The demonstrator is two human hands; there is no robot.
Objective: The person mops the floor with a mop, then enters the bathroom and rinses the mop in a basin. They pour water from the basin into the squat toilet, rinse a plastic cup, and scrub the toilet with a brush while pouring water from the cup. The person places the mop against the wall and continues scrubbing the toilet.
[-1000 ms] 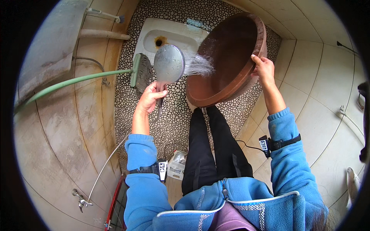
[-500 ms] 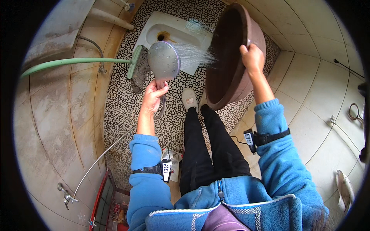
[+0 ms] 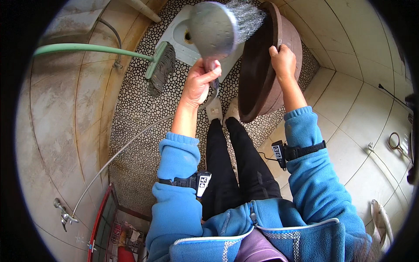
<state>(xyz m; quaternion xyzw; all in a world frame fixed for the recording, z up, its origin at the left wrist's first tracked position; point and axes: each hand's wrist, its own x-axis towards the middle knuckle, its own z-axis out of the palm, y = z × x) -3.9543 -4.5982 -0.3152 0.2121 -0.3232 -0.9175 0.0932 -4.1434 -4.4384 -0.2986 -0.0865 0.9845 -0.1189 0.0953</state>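
Observation:
My left hand (image 3: 198,83) is closed round the handle of a grey shower head (image 3: 212,30). Water (image 3: 246,19) sprays from its face to the right, into the mouth of a large brown tub (image 3: 258,65). My right hand (image 3: 284,62) grips the tub's right side near the rim. The tub is tipped on its side, its opening turned toward the shower head. Its base and far side are hidden. From the shower handle a thin hose (image 3: 144,130) curves down to a wall tap (image 3: 64,215) at the lower left.
A squat toilet (image 3: 174,32) lies in the pebble-patterned floor (image 3: 135,163) behind the shower head. A mop (image 3: 161,67) with a green handle leans at the left. A red-framed cabinet (image 3: 101,222) stands at the lower left. Tiled walls close in on both sides.
My left hand has moved the shower head up and to the right, closer to the tub's upper part. The tub and my right hand have shifted only slightly.

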